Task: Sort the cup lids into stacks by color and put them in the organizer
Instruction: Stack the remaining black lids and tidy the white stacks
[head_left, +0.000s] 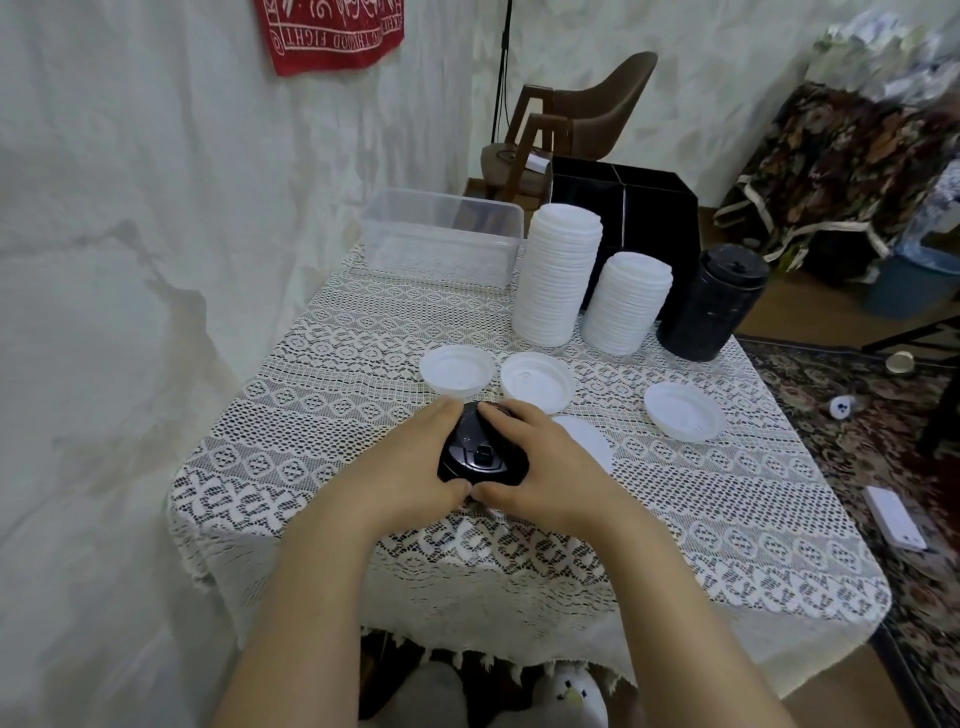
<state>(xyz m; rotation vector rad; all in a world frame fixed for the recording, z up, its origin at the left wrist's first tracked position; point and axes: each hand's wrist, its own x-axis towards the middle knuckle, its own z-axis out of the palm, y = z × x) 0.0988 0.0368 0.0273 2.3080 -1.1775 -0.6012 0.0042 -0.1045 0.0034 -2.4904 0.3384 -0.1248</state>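
- Resting on the lace-covered counter (675, 519), a low pile of round black plastic cup lids (480, 457) is clasped from both sides near the front middle.
- The left hand (410, 462) is curled round the pile's left edge, and the right hand (545, 467) is curled round its right edge; the thumbs are brought together at the near rim.
- Four loose white plastic lids are spread on the cloth: two (457, 371) (537, 379) just beyond the hands, one (684, 411) to the right, and one (584, 441) partly covered by the right hand.
- Farther back, a tall stack of white lids (558, 275), a shorter stack of white lids (626, 306) and a stack of black lids (711, 306) are stood upright in a row.
- Behind these stacks, a black divided organizer (623, 202) is placed, with a clear plastic bin (441, 239) to its left.
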